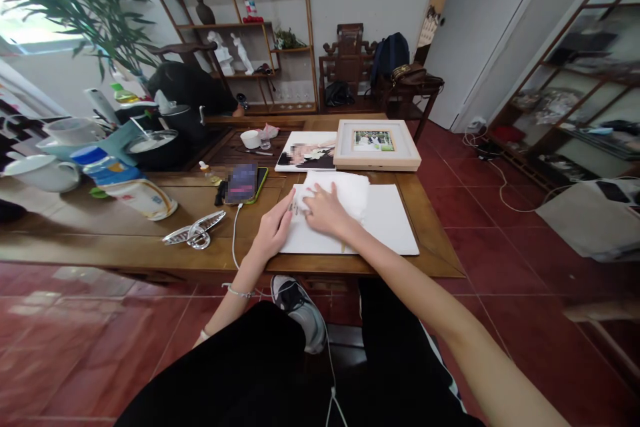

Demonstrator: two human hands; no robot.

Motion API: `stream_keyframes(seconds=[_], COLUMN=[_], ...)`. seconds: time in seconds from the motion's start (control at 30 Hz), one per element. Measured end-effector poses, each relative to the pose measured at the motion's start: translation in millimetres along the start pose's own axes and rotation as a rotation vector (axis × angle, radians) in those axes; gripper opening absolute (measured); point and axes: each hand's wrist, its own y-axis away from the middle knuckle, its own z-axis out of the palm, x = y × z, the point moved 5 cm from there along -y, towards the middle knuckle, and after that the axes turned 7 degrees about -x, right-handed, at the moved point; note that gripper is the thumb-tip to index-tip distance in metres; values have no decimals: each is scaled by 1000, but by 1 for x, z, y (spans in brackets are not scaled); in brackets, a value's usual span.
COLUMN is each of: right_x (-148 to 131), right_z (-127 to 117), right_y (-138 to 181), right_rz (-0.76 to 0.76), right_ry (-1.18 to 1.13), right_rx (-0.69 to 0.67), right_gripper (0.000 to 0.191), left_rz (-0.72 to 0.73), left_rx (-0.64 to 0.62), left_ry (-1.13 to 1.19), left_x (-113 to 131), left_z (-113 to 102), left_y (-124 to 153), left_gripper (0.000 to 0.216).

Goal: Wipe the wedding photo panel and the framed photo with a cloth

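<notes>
left hand: flat and open, fingers together, lying on the left edge of the white board; fingertips touch the left edge of the white cloth; grips nothing that shows
right hand: palm down, fingers loosely spread, pressing on the near-left part of the white cloth; nothing closed in it
white cloth: folded, lying flat on the far-left part of the white board, under both sets of fingers
white board: flat on the tabletop at the near edge, toward the right corner
picture frame: pale wood with a small photo in it, lying flat just behind the cloth, near the far right corner
photo print: flat, touching the frame's left side
phone: green case, screen up, left of the cloth, mid tabletop
white cable: runs from the phone to the near edge, beside the left wrist
metal tool: hinged, shiny, near the near edge, left of the cable
printed roll: on its side, toward the left end of the tabletop
small white cup: far edge, left of the photo print
</notes>
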Motion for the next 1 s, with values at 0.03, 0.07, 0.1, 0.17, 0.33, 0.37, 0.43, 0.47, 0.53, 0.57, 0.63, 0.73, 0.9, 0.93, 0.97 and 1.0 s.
stream_keyframes(seconds=[0.03, 0.07, 0.1, 0.17, 0.33, 0.37, 0.43, 0.47, 0.53, 0.57, 0.63, 0.73, 0.9, 0.93, 0.97, 1.0], right_x=[-11, -22, -34, -50, -27, -14, 10, 20, 31, 33, 28, 11, 13, 22, 32, 45], right_z=[2, 4, 6, 7, -5, -9, -17, -20, -25, -25, -23, -16, -16, -18, -21, -25], right_y=[4, 11, 20, 42, 64, 59, 44, 35, 13, 2, -21, -48, -57, -52, -45, -35], right_rz=[-57, -130, -213, -358, -281, -209, -77, -30, 22, 39, 56, 51, 77, 91, 108, 126], right_ry=[3, 5, 8, 10, -17, -19, -15, -14, -15, -18, -30, -57, -104, -112, -117, -119], right_rx=[-5, -14, -28, -65, -150, -158, -163, -159, -145, -141, -140, -143, -134, -130, -127, -122], right_gripper=[32, 30, 28, 24, 22, 22, 23, 24, 27, 28, 28, 28, 27, 27, 27, 26], left_rz=[26, 46, 60, 70, 59, 48, 25, 15, 2, -4, -15, -28, -45, -47, -48, -47], left_rx=[8, 14, 23, 44, -21, -47, -87, -101, -123, -132, -140, -132, -122, -123, -125, -126], left_ry=[9, 22, 36, 54, 27, 29, 33, 33, 25, 21, 16, 20, 38, 42, 45, 47], left_x=[2, 4, 5, 5, 2, 1, -2, -4, -6, -7, -7, -7, -8, -9, -9, -10], left_z=[-1, -2, -3, -5, 1, 3, 8, 9, 12, 13, 13, 11, 10, 11, 11, 12], left_y=[0, 1, 1, 2, 0, 0, -1, -1, -2, -2, -2, -2, -2, -2, -2, -2], left_gripper=[53, 54, 54, 53, 45, 42, 39, 37, 34, 33, 33, 31, 30, 31, 31, 31])
